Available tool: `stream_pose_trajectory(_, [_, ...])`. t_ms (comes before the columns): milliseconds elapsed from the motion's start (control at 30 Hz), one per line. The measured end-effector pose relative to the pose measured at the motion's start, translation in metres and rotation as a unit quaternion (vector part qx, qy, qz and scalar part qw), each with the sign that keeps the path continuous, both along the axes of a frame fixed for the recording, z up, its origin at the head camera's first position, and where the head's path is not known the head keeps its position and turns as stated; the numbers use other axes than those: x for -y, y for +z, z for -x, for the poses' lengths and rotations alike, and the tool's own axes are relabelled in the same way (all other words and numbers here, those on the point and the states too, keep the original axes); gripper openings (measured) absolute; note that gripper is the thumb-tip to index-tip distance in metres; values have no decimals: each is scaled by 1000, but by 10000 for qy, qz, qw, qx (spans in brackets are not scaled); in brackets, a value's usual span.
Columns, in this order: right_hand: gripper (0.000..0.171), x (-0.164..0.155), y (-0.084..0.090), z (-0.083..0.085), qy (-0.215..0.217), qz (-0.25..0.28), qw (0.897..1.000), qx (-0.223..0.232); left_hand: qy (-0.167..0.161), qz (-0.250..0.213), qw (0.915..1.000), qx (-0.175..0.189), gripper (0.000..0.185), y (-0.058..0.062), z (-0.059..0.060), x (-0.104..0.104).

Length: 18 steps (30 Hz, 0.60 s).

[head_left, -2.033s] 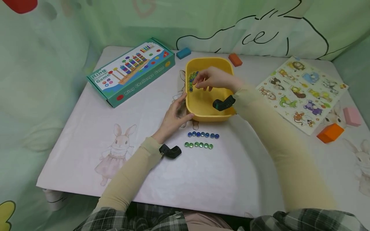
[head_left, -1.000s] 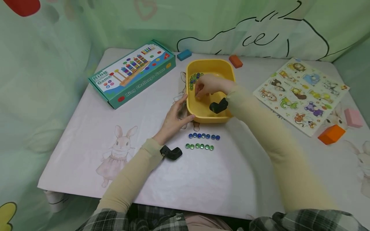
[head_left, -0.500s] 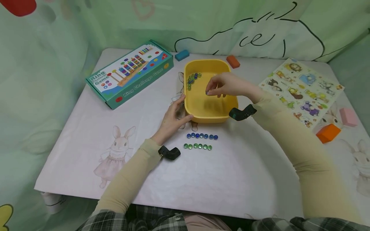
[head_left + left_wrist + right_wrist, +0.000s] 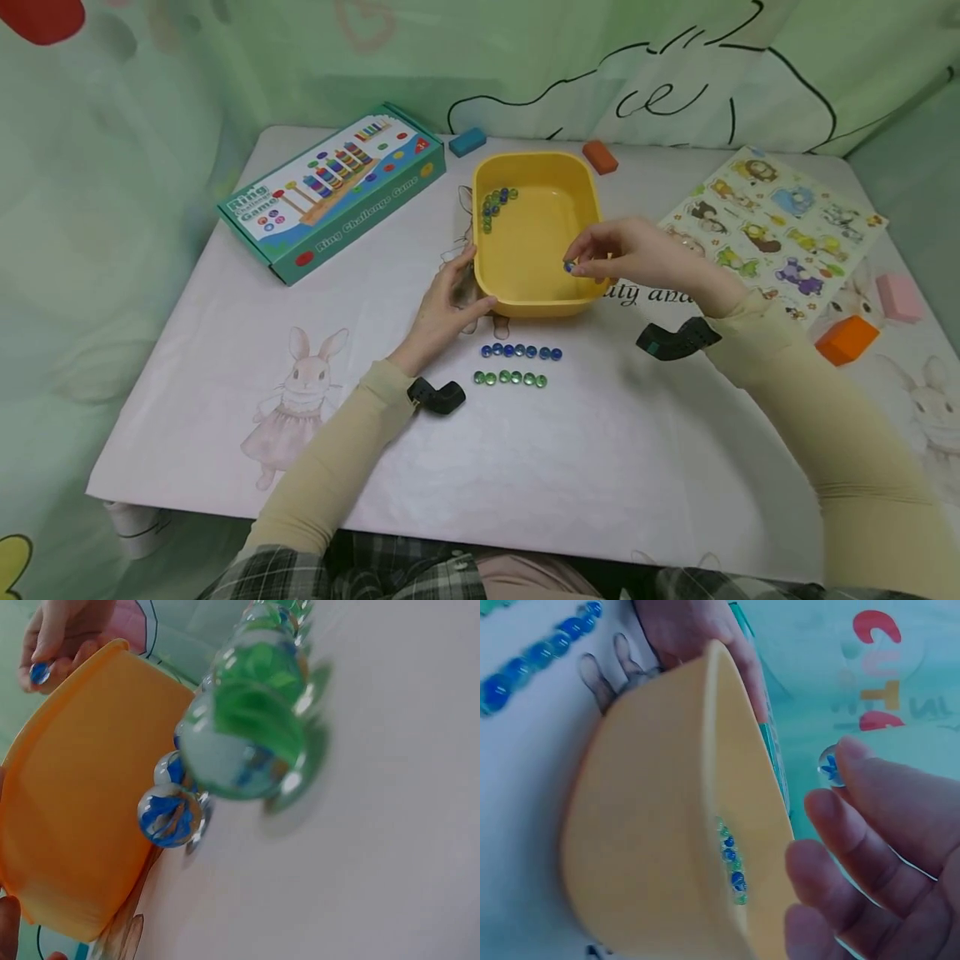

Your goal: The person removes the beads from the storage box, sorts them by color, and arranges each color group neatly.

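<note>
A yellow plastic tub (image 4: 537, 307) stands on the table. Inside, a cluster of green and blue glass marbles (image 4: 492, 208) sits along its left wall. My left hand (image 4: 441, 312) rests against the tub's near left corner, fingers along the side and thumb at the front. Over the tub's right rim, my right hand (image 4: 637, 254) pinches one clear marble with blue in it (image 4: 829, 766) between thumb and fingertips. In front of the tub lie a row of blue marbles (image 4: 520, 352) and, nearer me, a row of green marbles (image 4: 510, 378).
A green Ring Challenge Game box (image 4: 333, 192) lies at the back left. Behind the tub are a blue block (image 4: 468, 142) and a red-orange block (image 4: 600, 157). To the right lie an animal picture board (image 4: 780, 221), an orange block (image 4: 847, 340) and a pink block (image 4: 899, 297).
My right hand reached among the marbles in the tub, then came away to the right and toward me with a blue marble between its fingertips. The left hand stays at the tub.
</note>
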State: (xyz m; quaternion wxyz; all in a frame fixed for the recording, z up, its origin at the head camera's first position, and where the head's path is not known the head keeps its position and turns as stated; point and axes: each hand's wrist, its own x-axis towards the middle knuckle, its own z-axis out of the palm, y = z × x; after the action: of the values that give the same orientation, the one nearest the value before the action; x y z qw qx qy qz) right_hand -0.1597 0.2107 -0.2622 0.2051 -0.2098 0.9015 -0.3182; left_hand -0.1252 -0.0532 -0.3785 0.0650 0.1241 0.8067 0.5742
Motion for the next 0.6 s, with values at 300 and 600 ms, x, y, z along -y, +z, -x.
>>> stream_pose_trajectory(300, [19, -15, -16, -30, 128, 495, 9987, 90, 8, -26, 10000, 25, 73, 0, 0, 1])
stream_pose_trajectory(600, [10, -25, -42, -54, 711, 809, 9940, -197, -11, -48, 10000, 26, 72, 0, 0, 1])
